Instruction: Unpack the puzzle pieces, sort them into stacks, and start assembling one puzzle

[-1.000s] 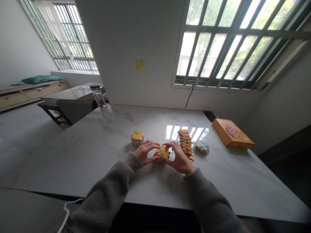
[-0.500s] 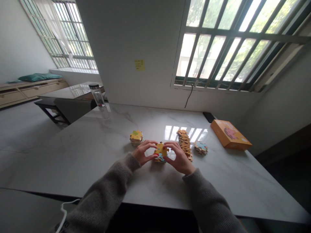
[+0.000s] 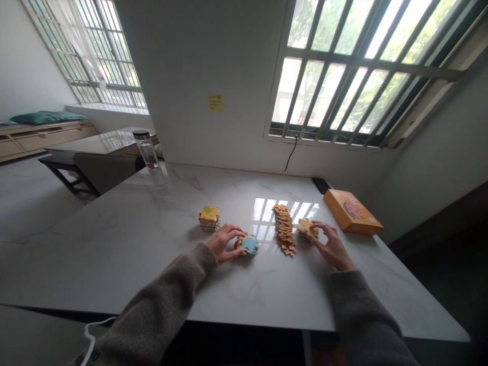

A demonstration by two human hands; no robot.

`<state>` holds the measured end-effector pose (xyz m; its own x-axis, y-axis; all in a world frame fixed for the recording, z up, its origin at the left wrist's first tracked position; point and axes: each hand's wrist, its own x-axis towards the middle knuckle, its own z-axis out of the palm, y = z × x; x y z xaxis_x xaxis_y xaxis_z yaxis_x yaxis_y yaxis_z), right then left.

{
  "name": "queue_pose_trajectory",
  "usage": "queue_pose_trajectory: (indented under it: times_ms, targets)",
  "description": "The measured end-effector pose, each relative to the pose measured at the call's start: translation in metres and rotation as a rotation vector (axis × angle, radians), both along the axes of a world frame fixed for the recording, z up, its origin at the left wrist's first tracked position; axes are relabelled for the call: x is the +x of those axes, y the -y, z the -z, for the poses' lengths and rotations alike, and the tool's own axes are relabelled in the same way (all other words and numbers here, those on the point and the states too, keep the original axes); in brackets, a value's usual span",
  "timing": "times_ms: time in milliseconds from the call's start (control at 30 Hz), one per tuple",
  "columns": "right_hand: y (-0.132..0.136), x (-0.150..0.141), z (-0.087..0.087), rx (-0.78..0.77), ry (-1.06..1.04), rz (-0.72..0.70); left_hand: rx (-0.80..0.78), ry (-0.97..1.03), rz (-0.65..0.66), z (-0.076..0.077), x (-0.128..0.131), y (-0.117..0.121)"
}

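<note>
Marble table (image 3: 114, 254) before us, our hands well apart: left hand (image 3: 223, 244) cupping blue-topped puzzle pieces (image 3: 247, 244), right hand (image 3: 331, 249) pinching yellow pieces (image 3: 307, 228) beside a tall stack (image 3: 284, 229); orange box (image 3: 353, 213), barred window (image 3: 335, 76) beyond.

The single view, worn on the head, looks forward and down from just behind the near edge of the marble tabletop (image 3: 114, 254), close over the left hand (image 3: 224, 244) and right hand (image 3: 332, 248), with a barred window (image 3: 343, 71) beyond.

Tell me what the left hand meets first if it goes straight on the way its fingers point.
A small blue-and-yellow stack of jigsaw pieces, touching the fingertips of the left hand.
</note>
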<state>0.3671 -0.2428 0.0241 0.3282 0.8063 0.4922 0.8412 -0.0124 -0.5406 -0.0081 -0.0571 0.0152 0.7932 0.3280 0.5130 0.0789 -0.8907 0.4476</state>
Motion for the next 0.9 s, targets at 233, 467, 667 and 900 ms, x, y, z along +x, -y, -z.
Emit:
queue_pose_trajectory:
  times_ms: [233,467,667,900]
  targets:
    - [0.003,0.027,0.010,-0.032,-0.017,0.061,-0.021,-0.004,0.004,0.004,0.001,-0.002]
    - [0.003,0.023,0.010,-0.122,0.048,0.056,-0.020,-0.011,0.008,0.002,0.001,-0.001]
    - [-0.005,-0.008,-0.001,0.125,0.194,0.135,-0.036,-0.007,0.050,0.000,0.002,-0.001]
    - [-0.030,-0.100,-0.010,0.151,0.213,-0.170,-0.100,0.050,0.035,-0.003,0.003,0.000]
